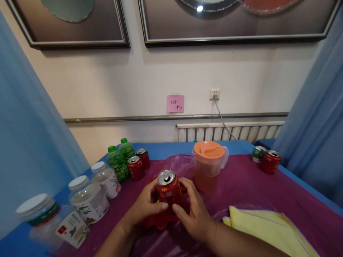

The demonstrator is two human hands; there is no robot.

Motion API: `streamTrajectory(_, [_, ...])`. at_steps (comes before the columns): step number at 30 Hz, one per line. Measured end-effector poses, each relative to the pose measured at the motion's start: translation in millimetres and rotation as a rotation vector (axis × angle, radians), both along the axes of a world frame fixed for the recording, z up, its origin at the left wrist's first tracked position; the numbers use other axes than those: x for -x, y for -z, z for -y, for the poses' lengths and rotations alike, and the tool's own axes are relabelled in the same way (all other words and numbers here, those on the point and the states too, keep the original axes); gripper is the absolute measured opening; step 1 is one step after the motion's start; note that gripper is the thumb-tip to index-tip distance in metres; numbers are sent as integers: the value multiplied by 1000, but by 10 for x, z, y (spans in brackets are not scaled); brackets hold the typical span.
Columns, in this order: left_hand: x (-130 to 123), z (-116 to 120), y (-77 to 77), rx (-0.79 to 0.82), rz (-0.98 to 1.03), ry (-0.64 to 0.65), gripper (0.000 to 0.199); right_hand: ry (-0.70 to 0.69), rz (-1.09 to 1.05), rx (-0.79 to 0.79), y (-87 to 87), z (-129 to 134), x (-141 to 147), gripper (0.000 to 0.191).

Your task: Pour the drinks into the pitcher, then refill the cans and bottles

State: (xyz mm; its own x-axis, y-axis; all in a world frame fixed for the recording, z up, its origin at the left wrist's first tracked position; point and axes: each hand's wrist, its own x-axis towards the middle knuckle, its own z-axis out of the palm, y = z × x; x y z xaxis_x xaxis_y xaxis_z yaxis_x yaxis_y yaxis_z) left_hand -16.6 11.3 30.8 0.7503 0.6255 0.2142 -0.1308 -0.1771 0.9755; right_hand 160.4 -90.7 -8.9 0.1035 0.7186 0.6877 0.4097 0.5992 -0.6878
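An opened red drink can (169,191) stands upright in front of me, its pull tab and dark mouth facing up. Around its left side my left hand (148,203) is closed, thumb across the front. My right hand (194,210) wraps the right side, thumb also on the front near the other thumb. Beneath the can lies a red piece with a scalloped edge (160,224), partly hidden by the hands. Just beyond my right hand is a clear pitcher (207,171) with an orange lid and amber liquid inside.
At left stand several clear jars with white lids (89,200), two green bottles (118,164) and two red cans (135,167). A yellow cloth (262,228) lies front right. A green can (258,153) and a red can (270,162) stand far right on the purple sheet (241,185).
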Motion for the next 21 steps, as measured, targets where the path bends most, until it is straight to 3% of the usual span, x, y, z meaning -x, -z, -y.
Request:
streamTrajectory(5, [-46,-71,36,-51,-45,-205,78,138,8,-74,-66,48,-49,44])
streamTrajectory(12, [-61,-205,113,-312,-136,-524,65,223,-166,-224,-375,88,-247,34])
streamTrajectory(16, [-42,-224,130,-448,-234,-638,64,441,-410,-292,-501,-119,-691,35])
streamTrajectory(21, [-37,-217,123,-523,-307,-675,63,717,-569,-58,-445,-424,-1401,59])
